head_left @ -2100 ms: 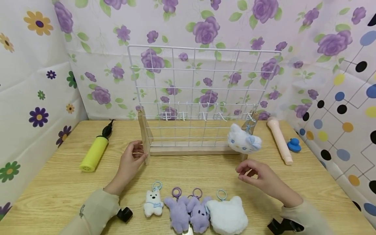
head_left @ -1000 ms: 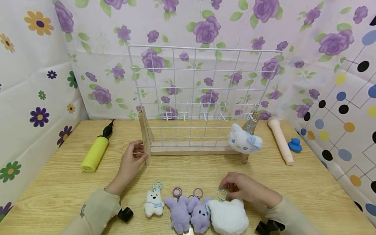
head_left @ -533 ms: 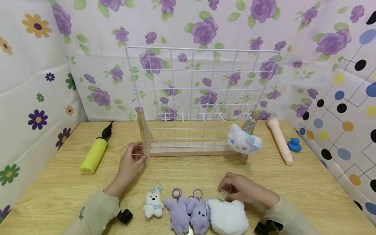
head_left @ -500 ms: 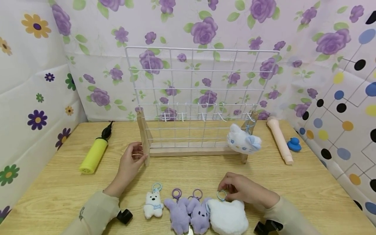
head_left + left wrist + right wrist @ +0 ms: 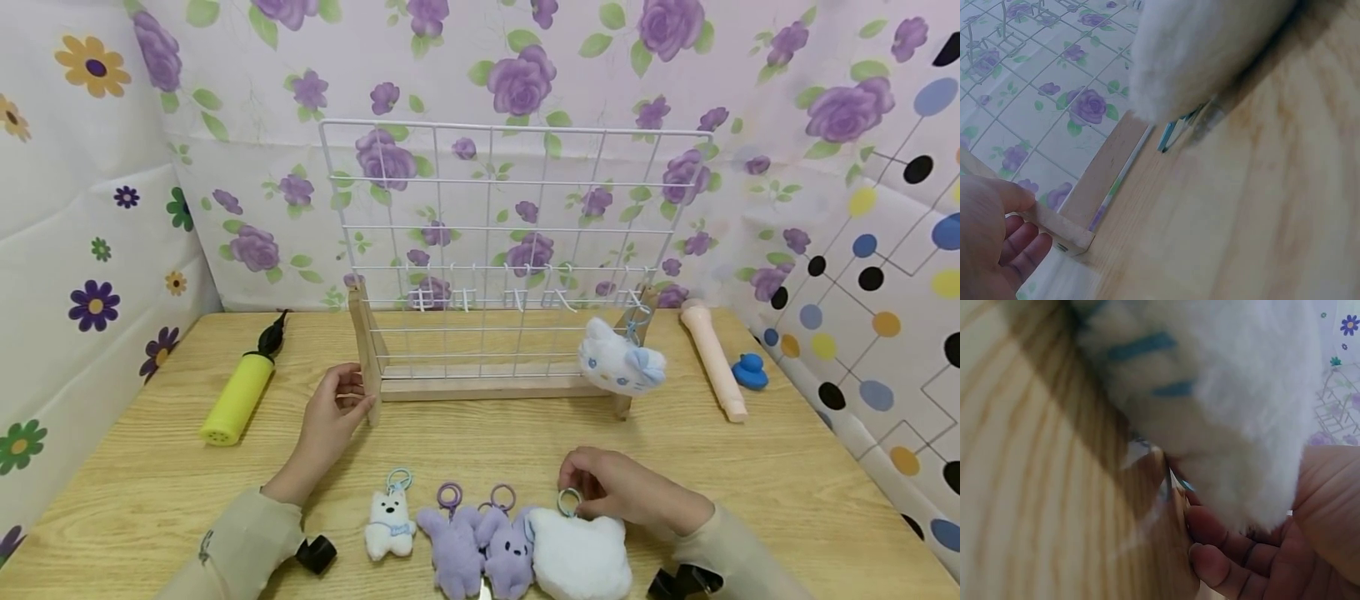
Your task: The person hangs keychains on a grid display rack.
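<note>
My left hand (image 5: 333, 412) pinches the left wooden foot of a white wire grid rack (image 5: 491, 229), thumb in front. In the left wrist view, that wooden foot (image 5: 1063, 231) lies against the thumb. My right hand (image 5: 622, 487) is at the light blue ring (image 5: 569, 502) of a white plush keychain (image 5: 581, 557), which lies back side up on the table. In the right wrist view, the fingertips meet close to the ring (image 5: 1186, 484), partly hidden by the plush. Left of it lie two purple plush keychains (image 5: 453, 546) and a small white dog keychain (image 5: 390, 525).
Several white hooks (image 5: 515, 298) hang on the grid. A white cat-head plush (image 5: 621, 358) hangs at its right end. A yellow hand pump (image 5: 238, 398) lies left; a pale pink stick (image 5: 712, 358) and a blue rubber duck (image 5: 750, 372) lie right.
My right hand has come down and left from near the rack to the white plush keychain's ring. The ring now stands slightly tilted. My left hand has stayed on the rack.
</note>
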A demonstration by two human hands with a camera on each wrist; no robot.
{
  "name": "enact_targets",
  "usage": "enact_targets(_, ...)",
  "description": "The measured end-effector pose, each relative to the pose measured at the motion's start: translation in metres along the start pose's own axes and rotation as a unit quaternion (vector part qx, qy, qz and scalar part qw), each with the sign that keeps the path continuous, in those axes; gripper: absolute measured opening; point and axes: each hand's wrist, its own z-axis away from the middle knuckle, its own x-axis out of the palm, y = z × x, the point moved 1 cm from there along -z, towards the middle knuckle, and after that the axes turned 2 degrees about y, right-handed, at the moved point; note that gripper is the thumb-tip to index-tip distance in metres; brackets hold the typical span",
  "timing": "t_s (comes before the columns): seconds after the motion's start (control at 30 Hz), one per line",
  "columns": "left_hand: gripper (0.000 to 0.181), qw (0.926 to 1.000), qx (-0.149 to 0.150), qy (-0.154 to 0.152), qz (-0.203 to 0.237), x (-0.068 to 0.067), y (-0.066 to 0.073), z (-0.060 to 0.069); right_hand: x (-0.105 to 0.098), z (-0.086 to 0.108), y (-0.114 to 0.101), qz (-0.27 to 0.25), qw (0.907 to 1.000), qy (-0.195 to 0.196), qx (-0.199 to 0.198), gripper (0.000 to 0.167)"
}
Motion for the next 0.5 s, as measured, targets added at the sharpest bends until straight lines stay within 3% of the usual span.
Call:
enact_targets(0.23,0.046,1.0000,0.001,0.001,0.003,0.0000,0.0001,0.0008,-0.0012,0.0023,-0.0001,-0.052,0.9982,-0.012,0.029,0.020)
enact_targets(0.5,0.046,0.9999,0.001,-0.001,0.012,0.0005,-0.0002,0.0001,-0.0068,0.0045,-0.0019,-0.073,0.9969,-0.009,0.028,0.015)
